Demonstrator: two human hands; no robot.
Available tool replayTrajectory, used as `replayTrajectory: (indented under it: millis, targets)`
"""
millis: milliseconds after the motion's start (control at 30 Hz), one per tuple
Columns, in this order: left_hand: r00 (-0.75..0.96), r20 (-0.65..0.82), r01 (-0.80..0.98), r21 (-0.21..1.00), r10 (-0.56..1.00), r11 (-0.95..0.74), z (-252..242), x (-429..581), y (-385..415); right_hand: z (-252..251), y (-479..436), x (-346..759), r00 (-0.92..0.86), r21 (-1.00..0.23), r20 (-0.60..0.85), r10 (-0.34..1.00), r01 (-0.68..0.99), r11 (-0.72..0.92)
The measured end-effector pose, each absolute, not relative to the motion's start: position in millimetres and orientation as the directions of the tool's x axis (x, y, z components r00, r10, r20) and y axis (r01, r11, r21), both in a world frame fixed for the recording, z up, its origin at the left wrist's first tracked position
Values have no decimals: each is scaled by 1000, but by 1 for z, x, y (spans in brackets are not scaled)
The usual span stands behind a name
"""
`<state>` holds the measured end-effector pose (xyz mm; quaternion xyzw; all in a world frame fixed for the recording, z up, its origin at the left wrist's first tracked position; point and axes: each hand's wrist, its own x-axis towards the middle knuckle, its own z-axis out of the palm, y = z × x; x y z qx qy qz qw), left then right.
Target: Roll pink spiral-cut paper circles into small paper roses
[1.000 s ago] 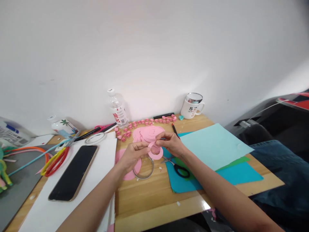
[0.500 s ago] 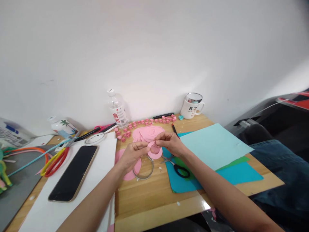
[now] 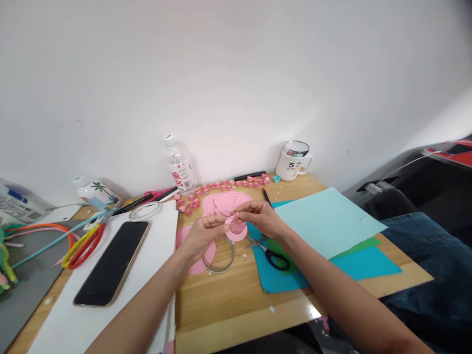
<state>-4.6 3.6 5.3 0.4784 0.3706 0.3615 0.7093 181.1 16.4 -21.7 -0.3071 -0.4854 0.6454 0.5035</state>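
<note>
Between both hands is a pink paper spiral strip [image 3: 239, 235], an outer loop hanging below a part being rolled at its end. My left hand [image 3: 201, 237] pinches the loop's left side. The fingers of my right hand [image 3: 258, 216] close on the upper end, where a small curl shows. Behind the hands lies a heap of pink paper circles [image 3: 224, 200], with another pink paper circle [image 3: 197, 265] partly under my left hand. A ring-shaped metal band [image 3: 231, 261] lies just below the strip. Black-handled scissors [image 3: 276, 260] rest open-bladed by my right wrist.
Several small rolled pink paper roses [image 3: 224, 185] line the back near a water bottle [image 3: 180, 169] and a white mug [image 3: 290, 166]. Blue paper [image 3: 372, 268] lies under a pale sheet [image 3: 332, 221] on the right. A phone [image 3: 112, 265] and red-handled scissors [image 3: 86, 248] lie left.
My right fingers have shifted slightly left along the strip's upper end. My left hand keeps its pinch, and the pink loop hangs a little differently.
</note>
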Motion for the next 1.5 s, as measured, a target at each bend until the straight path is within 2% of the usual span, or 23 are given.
replayTrajectory:
  millis: [400,833,1033,1500]
  targets:
    - [491,-187,-140,947,851,288,3,-4,4,-28,15,177,-291,-926,90,953,-376,-27]
    - [395,-206,-142,949,895,281,5,-3,4,-25,15,177,-298,-938,108,948,-348,-3]
    - [443,-204,-144,945,873,293,4,-4,4,-25,16,177,-258,-940,90,962,-342,-4]
    - [469,-172,-135,955,866,263,4,-4,3,-22,14,179,-305,-947,92,948,-321,-11]
